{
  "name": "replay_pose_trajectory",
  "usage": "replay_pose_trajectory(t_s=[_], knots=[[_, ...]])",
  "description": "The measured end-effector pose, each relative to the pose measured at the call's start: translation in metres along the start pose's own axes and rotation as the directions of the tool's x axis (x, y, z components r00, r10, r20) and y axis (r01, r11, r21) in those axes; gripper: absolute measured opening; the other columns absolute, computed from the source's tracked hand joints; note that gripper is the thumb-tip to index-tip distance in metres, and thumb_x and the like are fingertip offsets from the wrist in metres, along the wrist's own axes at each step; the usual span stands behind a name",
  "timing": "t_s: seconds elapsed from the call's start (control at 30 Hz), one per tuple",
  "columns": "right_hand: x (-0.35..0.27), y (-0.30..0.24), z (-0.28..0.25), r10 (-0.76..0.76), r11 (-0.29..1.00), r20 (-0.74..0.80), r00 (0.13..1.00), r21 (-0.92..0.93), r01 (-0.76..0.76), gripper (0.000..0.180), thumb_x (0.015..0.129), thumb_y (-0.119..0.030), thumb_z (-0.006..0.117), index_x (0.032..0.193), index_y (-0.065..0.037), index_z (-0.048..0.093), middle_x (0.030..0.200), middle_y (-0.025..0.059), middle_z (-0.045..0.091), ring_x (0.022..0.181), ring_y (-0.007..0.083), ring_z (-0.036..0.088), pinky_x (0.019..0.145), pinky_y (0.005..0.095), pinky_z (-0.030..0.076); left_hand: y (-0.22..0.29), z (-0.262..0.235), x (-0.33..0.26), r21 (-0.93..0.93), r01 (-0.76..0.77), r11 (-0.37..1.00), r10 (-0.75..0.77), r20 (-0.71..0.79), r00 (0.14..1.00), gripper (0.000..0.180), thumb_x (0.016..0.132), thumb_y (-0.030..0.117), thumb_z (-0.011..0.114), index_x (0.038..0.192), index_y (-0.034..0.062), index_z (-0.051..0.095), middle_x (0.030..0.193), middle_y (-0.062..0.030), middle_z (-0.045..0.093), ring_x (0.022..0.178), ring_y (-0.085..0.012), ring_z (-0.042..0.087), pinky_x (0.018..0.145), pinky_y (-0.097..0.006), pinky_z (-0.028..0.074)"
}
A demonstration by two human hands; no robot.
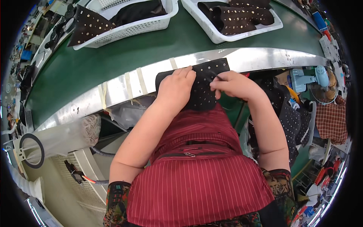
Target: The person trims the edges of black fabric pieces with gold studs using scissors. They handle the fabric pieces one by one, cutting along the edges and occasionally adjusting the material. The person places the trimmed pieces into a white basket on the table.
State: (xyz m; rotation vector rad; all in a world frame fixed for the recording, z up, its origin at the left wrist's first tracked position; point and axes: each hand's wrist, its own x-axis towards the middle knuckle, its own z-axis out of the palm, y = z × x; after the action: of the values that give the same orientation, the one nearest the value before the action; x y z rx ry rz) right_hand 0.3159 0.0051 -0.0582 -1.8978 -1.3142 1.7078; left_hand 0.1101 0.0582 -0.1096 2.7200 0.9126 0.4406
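Observation:
A black studded piece of material (206,89) lies over the metal table edge in front of me and hangs toward my lap. Small shiny studs dot its surface. My left hand (177,86) holds the piece on its left side, its fingers bent together over the top. In my right hand (235,85), a thin dark tool (218,77) is pinched, its end at the studded surface on the right side. The exact kind of tool cannot be made out, and my right fingertips are partly tucked under.
Two white plastic baskets (130,31) (247,32) with dark studded pieces stand on the green belt (124,62) beyond the metal edge (261,58). At right are more studded pieces (293,121) and a blue fan (321,76). A clear bag (64,134) and a black ring (31,150) are at left.

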Motion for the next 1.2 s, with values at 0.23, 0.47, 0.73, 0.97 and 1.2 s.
replay_pose_trajectory(t_s=[0.23,0.47,0.73,0.97,1.2], knots=[[0.005,0.004,-0.011,-0.284,0.957,-0.464,0.839,-0.19,0.219,0.022,0.083,-0.02,0.065,0.085,0.002,0.062,0.07,0.0013,0.058,0.061,0.0072,0.048,0.059,0.0236,0.041,-0.001,0.012,-0.006,0.03,0.004,1.0,0.0,-0.109,0.994,0.019,0.08,0.003,0.053,0.1,0.0023,0.054,0.119,-0.0122,0.059,0.109,-0.0253,0.057,0.084,-0.034,0.051],[0.03,0.015,-0.016,-0.206,0.978,-0.526,0.825,-0.091,0.187,0.02,0.082,-0.018,0.067,0.084,0.001,0.061,0.068,-0.0001,0.055,0.061,0.0059,0.046,0.055,0.022,0.038,0.005,0.014,-0.005,0.063,0.028,0.998,-0.02,-0.113,0.993,0.019,0.082,0.007,0.056,0.1,0.0023,0.053,0.118,-0.012,0.06,0.108,-0.0257,0.058,0.083,-0.035,0.051],[0.04,0.019,-0.014,-0.305,0.939,-0.559,0.771,-0.31,0.147,0.027,0.084,-0.022,0.061,0.089,0.004,0.06,0.082,0.019,0.062,0.077,0.0339,0.06,0.072,0.0385,0.046,0.016,0.009,0.007,0.076,0.075,0.994,-0.069,-0.074,0.995,0.05,0.08,0.02,0.064,0.124,0.0035,0.049,0.11,-0.0104,0.059,0.098,-0.0231,0.057,0.083,-0.035,0.044],[0.043,0.017,-0.016,-0.264,0.935,-0.55,0.792,-0.347,0.071,0.03,0.085,-0.026,0.059,0.089,0.004,0.06,0.086,0.0211,0.063,0.082,0.0369,0.06,0.074,0.0412,0.046,0.018,0.017,0.006,0.201,0.059,0.978,-0.049,-0.058,0.997,0.054,0.08,0.026,0.064,0.127,0.0046,0.05,0.115,-0.0083,0.056,0.099,-0.0205,0.053,0.084,-0.034,0.041],[0.044,0.014,-0.016,-0.257,0.934,-0.572,0.779,-0.354,0.049,0.03,0.085,-0.028,0.059,0.089,0.002,0.061,0.086,0.0213,0.063,0.083,0.0377,0.06,0.074,0.0421,0.046,0.019,0.021,0.007,0.274,0.044,0.961,-0.032,-0.047,0.998,0.053,0.08,0.028,0.064,0.126,0.005,0.051,0.115,-0.0076,0.054,0.1,-0.0201,0.051,0.084,-0.034,0.04]])
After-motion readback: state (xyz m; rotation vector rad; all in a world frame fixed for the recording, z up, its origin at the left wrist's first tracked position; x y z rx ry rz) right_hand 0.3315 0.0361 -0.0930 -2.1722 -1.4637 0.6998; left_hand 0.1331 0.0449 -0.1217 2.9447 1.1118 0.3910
